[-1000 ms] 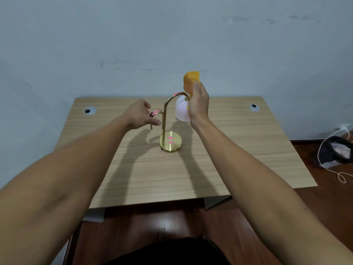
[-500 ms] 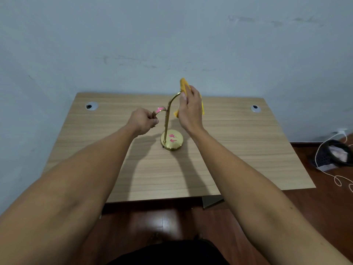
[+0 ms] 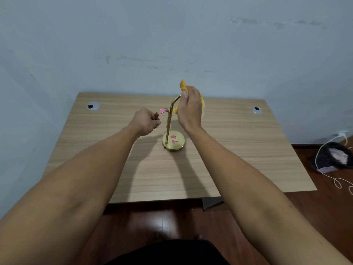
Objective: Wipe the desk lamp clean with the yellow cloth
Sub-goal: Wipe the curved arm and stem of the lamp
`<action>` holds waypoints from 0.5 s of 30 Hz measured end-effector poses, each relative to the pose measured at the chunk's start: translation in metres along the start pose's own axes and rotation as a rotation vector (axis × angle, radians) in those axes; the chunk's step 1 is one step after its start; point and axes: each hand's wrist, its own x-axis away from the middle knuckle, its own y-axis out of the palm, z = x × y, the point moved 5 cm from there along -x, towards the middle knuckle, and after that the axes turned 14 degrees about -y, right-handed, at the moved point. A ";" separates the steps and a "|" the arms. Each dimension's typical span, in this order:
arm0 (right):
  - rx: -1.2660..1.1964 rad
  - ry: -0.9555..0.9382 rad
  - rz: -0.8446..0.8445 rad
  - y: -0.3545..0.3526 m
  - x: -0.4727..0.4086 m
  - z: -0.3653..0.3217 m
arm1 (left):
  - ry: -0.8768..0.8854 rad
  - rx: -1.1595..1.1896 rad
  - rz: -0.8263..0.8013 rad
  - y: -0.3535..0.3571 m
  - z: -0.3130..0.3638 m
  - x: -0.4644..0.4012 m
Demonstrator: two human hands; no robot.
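Desk lamp (image 3: 168, 129): brass, standing near the middle of the worktop (image 3: 238, 150), its round base flat on the wood with pink marks on it; the stem rises and curves off to the right at the top.
Yellow cloth (image 3: 183, 85): bunched in the right hand, pressed against the upper curve of the stem; the shade is hidden behind that hand.
Right hand (image 3: 190, 108): fingers curled round the cloth, wrapping it over the lamp's top.
Left hand (image 3: 146, 121): closed on the small curved side arm of the lamp, steadying it.
Step in hand: wiping the top of the lamp, I'd say, with the stem and base not yet reached.
Next move: likely needs the cloth drawn down the thin stem while the left hand's grip keeps the light lamp from tipping.
Surface: pale wood-grain worktop with a cable grommet (image 3: 93, 106) near each back corner.
Room: bluish scuffed wall behind, dark wooden floor, a dark basket (image 3: 332, 156) and white cord (image 3: 338, 180) on the floor at right.
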 end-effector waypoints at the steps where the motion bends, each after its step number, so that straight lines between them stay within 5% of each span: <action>1: 0.085 -0.104 -0.040 0.001 0.003 -0.003 | -0.003 -0.002 -0.001 0.000 -0.001 -0.001; 5: 0.442 -0.557 -0.187 -0.006 0.017 -0.008 | -0.002 -0.007 0.018 -0.006 -0.010 -0.007; 15: 0.560 -0.737 -0.304 -0.008 0.016 -0.005 | 0.048 -0.044 -0.017 -0.004 -0.002 -0.005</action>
